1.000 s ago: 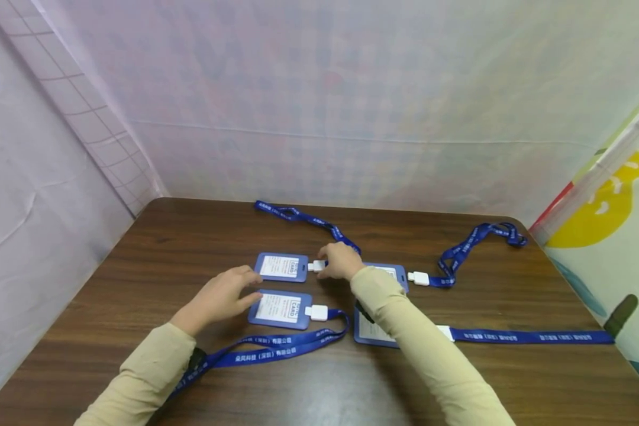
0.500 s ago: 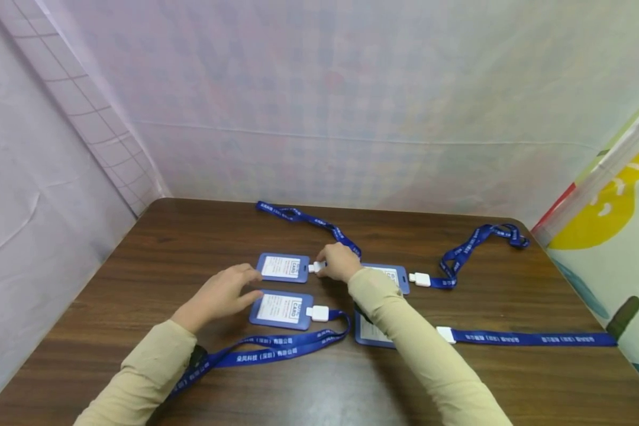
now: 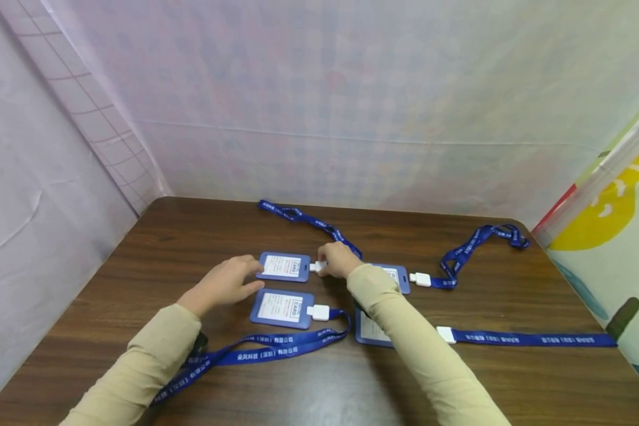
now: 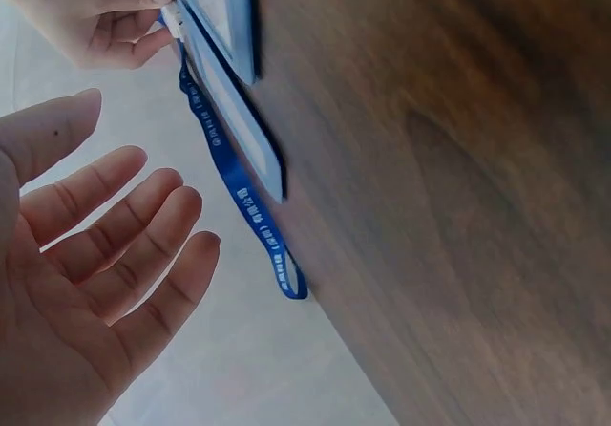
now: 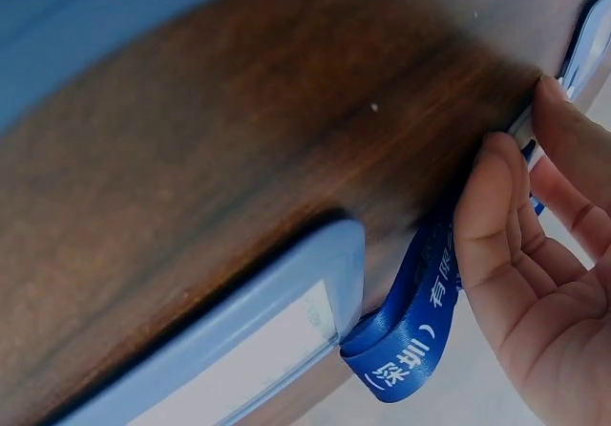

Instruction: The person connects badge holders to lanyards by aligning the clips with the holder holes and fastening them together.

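Two blue badge holders lie at the middle left of the table in the head view, a far one (image 3: 284,266) and a near one (image 3: 282,309). My right hand (image 3: 339,260) pinches the white clip (image 3: 319,267) at the right end of the far badge holder, partly covering it. From that clip a blue lanyard (image 3: 309,219) runs toward the back edge. My left hand (image 3: 225,287) is by the left ends of both holders, fingers spread and relaxed. In the left wrist view its palm (image 4: 105,273) holds nothing.
Two more badge holders (image 3: 402,279) (image 3: 370,332) lie to the right, partly under my right arm. Their lanyards (image 3: 460,251) (image 3: 532,338) stretch rightward. The near-left holder's lanyard (image 3: 266,354) loops under my left forearm. A curtain (image 3: 330,118) hangs behind the brown table (image 3: 309,396).
My left hand has shifted slightly right and away from me. My right hand stays at the clip, and the badge holders have not visibly moved on the table.
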`<state>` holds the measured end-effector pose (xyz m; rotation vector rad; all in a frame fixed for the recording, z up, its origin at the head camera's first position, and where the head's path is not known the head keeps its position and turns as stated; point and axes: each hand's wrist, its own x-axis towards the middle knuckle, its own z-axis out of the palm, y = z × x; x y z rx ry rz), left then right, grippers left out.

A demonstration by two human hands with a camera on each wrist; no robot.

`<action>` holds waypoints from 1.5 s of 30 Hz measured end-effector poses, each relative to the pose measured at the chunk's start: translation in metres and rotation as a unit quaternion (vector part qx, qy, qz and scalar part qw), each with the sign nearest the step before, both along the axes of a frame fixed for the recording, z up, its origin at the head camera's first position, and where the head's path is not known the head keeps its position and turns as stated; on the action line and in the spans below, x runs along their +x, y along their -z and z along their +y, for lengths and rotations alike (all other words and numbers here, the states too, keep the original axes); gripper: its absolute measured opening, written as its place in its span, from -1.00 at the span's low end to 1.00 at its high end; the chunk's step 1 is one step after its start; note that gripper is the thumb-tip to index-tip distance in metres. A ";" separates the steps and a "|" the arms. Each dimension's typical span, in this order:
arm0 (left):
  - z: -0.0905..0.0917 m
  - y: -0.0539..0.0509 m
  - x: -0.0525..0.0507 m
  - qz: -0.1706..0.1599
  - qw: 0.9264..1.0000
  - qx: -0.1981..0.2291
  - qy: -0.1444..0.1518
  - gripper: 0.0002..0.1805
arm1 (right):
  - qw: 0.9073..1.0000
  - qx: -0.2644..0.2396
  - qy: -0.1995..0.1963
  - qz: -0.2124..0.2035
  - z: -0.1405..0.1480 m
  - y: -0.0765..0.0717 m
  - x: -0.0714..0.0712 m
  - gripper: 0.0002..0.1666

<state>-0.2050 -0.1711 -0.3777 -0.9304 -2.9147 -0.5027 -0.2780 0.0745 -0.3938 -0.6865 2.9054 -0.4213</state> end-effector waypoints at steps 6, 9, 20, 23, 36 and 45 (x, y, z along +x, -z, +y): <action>0.004 -0.004 -0.015 -0.020 1.000 -0.018 -0.007 -0.67 | 0.999 -0.016 0.014 -0.024 0.001 -0.001 0.000 -0.75; 0.005 -0.005 -0.022 -0.023 0.999 -0.024 -0.009 -0.67 | 0.999 -0.023 0.024 -0.038 0.002 -0.001 0.000 -0.75; 0.007 -0.009 -0.042 -0.040 0.997 -0.058 -0.016 -0.63 | 0.999 -0.014 0.018 -0.038 0.003 -0.004 0.002 -0.76; 0.009 -0.009 -0.049 -0.044 0.996 -0.073 -0.018 -0.58 | 0.999 -0.017 0.021 -0.041 0.003 -0.003 0.002 -0.75; 0.014 -0.008 -0.064 -0.107 0.989 -0.101 -0.011 -0.44 | 0.997 -0.035 0.029 -0.060 -0.001 -0.003 0.004 -0.76; 0.020 -0.004 -0.070 -0.109 0.984 -0.138 0.019 -0.36 | 0.998 -0.037 0.024 -0.045 -0.002 0.000 0.001 -0.78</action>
